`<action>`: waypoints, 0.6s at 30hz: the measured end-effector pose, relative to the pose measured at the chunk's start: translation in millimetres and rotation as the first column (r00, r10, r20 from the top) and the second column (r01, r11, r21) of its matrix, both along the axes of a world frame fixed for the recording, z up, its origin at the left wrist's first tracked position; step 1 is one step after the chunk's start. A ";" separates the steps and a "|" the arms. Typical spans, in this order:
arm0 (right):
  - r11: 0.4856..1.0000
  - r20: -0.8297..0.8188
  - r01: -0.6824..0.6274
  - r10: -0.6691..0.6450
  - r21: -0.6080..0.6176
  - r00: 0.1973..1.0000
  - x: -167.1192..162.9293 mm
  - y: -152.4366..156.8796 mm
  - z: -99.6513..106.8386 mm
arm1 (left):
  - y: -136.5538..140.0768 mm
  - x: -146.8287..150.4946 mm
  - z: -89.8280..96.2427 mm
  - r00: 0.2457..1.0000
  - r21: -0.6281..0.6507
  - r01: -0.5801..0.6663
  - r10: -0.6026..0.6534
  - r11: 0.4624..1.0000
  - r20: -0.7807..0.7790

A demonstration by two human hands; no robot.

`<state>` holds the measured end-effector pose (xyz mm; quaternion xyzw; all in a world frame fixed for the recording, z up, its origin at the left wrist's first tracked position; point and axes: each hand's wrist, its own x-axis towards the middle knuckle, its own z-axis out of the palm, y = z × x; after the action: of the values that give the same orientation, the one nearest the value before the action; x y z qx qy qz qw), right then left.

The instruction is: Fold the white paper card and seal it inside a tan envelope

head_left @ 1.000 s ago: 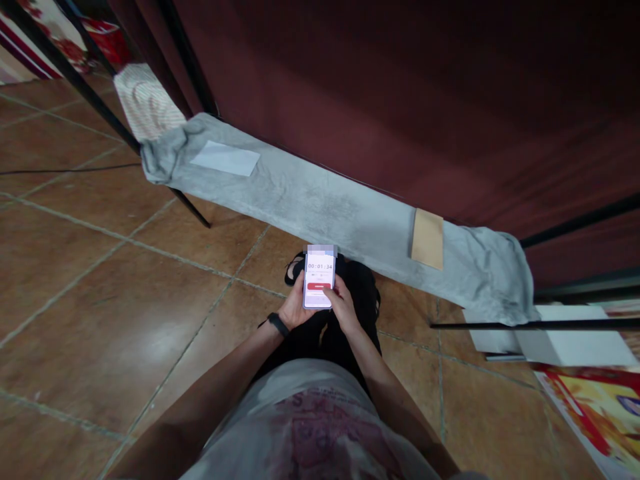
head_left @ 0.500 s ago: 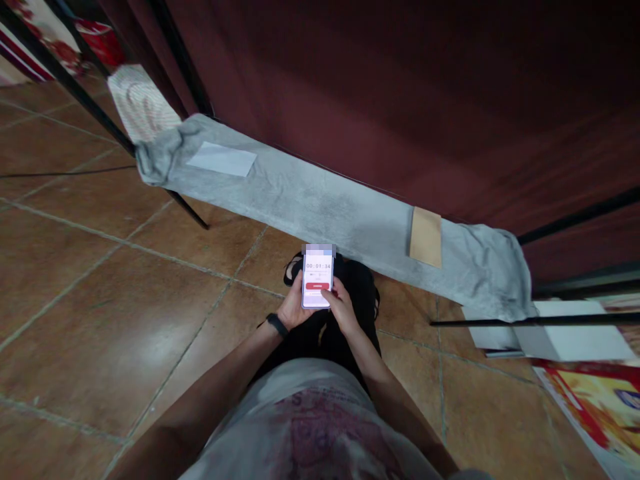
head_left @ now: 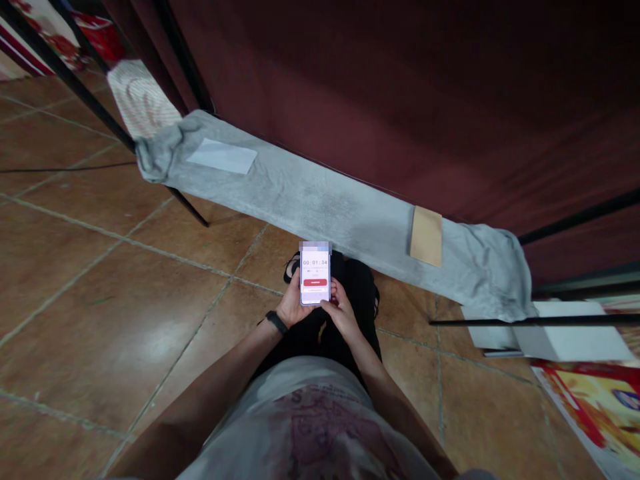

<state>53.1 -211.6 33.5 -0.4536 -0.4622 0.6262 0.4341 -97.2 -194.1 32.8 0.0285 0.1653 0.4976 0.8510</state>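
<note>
A lit smartphone (head_left: 315, 273) is held upright in front of my body, its screen showing a timer at 00:01:34 above a red button. My left hand (head_left: 294, 303), with a dark band on the wrist, is closed around the phone's left side and lower edge. On the other side, my right hand (head_left: 343, 308) grips the right edge, its thumb at the bottom right corner of the screen. Just beyond the phone lies a narrow board covered in grey cloth (head_left: 320, 207), with a white paper (head_left: 223, 157) at its left and a tan card (head_left: 426, 236) at its right.
Dark metal legs (head_left: 187, 207) support the covered board. Behind it hangs a dark red curtain (head_left: 350, 120). Brown floor tiles (head_left: 100, 293) spread to the left. White boxes (head_left: 575, 330) and a red-yellow printed package (head_left: 595, 407) lie on the right; a striped cloth (head_left: 143, 100) hangs at upper left.
The phone and both hands have shifted slightly up and left. My right thumb has slid from just under the red button to the screen's lower corner. The timer reading is the same.
</note>
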 end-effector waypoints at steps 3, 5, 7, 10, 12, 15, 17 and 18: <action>1.000 -0.019 -0.002 0.002 0.008 1.000 -0.1 -4.3 -1.0 | 0.5 0.6 -1.0 1.000 -0.021 -0.029 0.029 0.999 0.006; 1.000 -0.024 0.013 -0.012 0.017 1.000 -1.1 -5.6 -1.5 | 0.5 0.9 -2.1 1.000 -0.019 -0.023 0.023 1.000 0.010; 1.000 -0.027 0.020 -0.019 0.024 0.999 -2.0 -5.9 -1.8 | 0.1 0.9 -2.8 1.000 -0.001 -0.003 0.003 1.000 0.020; 1.000 -0.027 0.008 -0.008 0.025 1.000 -1.8 -5.7 -0.7 | -0.6 0.4 -2.8 0.999 0.023 0.016 -0.017 1.000 0.030; 1.000 -0.021 0.000 0.000 0.021 1.000 -0.9 -5.4 1.2 | -0.8 0.0 -2.3 0.999 0.027 0.023 -0.024 0.999 0.024; 1.000 -0.008 -0.004 0.004 0.012 1.000 -0.1 -5.5 4.3 | -0.8 -0.3 -1.9 1.000 0.018 0.022 -0.022 1.000 0.013; 1.000 0.001 -0.006 0.006 0.009 1.000 -0.5 -6.0 4.8 | -0.9 -0.2 -2.0 1.000 0.012 0.018 -0.019 1.000 0.005; 1.000 0.006 -0.002 0.002 0.010 1.000 -1.0 -6.4 4.4 | -1.1 -0.2 -2.1 1.000 0.011 0.016 -0.016 1.000 0.002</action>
<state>52.0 -218.0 37.9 -0.4529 -0.4669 0.6230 0.4345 -97.4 -195.1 30.7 0.0339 0.1614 0.4918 0.8549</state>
